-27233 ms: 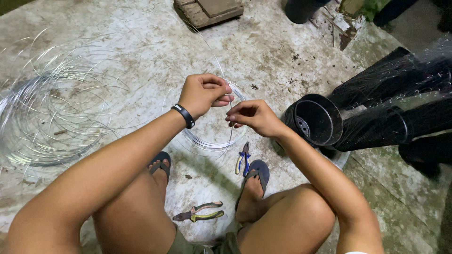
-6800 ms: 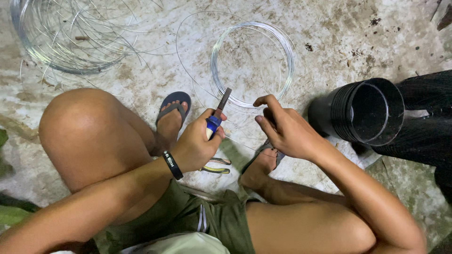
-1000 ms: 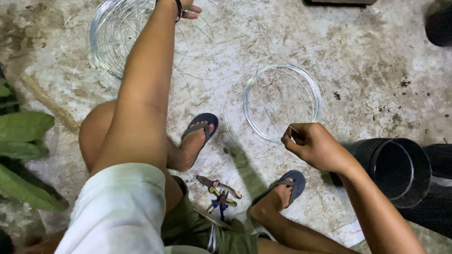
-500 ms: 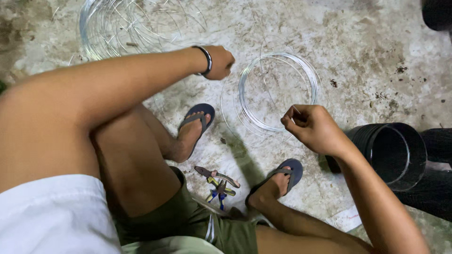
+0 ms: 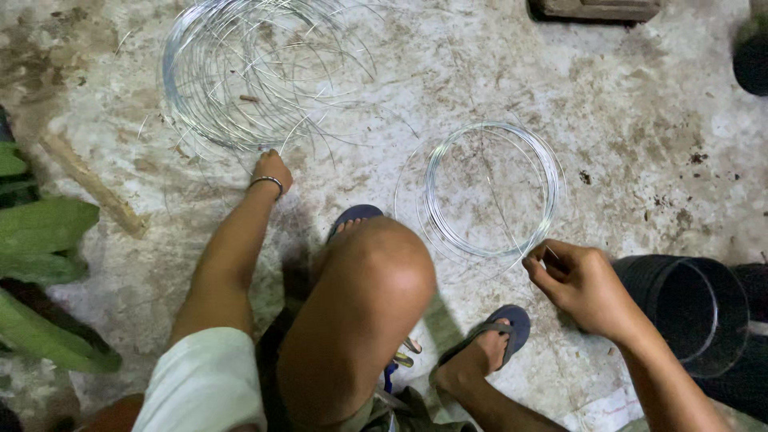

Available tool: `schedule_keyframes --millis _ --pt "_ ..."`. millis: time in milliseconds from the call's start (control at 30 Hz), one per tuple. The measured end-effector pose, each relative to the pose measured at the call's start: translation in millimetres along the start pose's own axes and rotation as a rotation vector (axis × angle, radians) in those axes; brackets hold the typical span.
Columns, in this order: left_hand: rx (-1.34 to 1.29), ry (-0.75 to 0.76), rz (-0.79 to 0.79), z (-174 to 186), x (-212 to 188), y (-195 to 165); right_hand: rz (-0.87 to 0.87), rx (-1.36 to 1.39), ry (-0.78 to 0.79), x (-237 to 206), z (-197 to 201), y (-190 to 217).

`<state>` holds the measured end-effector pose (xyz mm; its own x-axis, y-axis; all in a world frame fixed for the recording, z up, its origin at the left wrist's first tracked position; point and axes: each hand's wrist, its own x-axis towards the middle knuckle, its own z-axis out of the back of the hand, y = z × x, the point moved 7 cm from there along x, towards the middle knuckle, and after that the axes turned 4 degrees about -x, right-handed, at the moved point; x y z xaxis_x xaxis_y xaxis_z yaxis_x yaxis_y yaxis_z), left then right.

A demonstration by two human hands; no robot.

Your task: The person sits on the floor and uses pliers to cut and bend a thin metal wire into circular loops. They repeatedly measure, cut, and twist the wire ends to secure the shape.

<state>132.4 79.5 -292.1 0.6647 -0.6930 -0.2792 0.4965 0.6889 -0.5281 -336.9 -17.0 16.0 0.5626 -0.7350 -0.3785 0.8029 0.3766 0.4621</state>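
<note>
My left hand [image 5: 272, 168] reaches out to the near edge of the big loose wire coil [image 5: 256, 72] lying on the concrete floor, fingers closed at its strands. My right hand [image 5: 580, 284] pinches a thin wire end at the rim of the small neat wire coil [image 5: 490, 188], which lies flat ahead of my right foot. My raised left knee [image 5: 364, 296] sits between the two hands. Pliers [image 5: 400, 360] lie half hidden under my leg.
A black plastic pipe [image 5: 692, 316] lies on its side at the right, open end toward me. Green leaves [image 5: 40, 240] and a wooden stick [image 5: 92, 184] are at the left. A dark block [image 5: 596, 8] sits at the top edge.
My left arm has swung from the small coil out to the big coil's near edge. The view shifted, my knee came up. My right hand stays pinched by the small coil.
</note>
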Motion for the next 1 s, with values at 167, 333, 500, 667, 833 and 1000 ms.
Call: schedule_keyframes --millis 167,333,500,667,833,1000 --pt "0.013 -0.28 0.096 -2.1 10.8 4.2 -0.133 -0.005 0.016 27.0 -7.5 -7.3" --pt "-0.102 -0.296 0.042 -8.6 18.0 11.5 -0.074 0.072 0.018 40.0 -13.2 -12.2" --pt "-0.273 -0.202 -0.149 -6.1 12.4 8.6 -0.032 0.214 0.001 38.2 -13.5 -14.3" --pt "-0.411 -0.025 -0.208 1.8 -27.7 7.2 -0.076 0.112 -0.01 28.7 -7.4 -15.0" --pt "-0.516 0.095 -0.187 15.8 -80.8 12.9 -0.081 0.052 -0.023 18.7 -3.0 -12.8" --pt "-0.651 0.155 -0.16 50.9 -70.8 10.1 -0.009 0.102 -0.04 9.6 4.7 -5.0"
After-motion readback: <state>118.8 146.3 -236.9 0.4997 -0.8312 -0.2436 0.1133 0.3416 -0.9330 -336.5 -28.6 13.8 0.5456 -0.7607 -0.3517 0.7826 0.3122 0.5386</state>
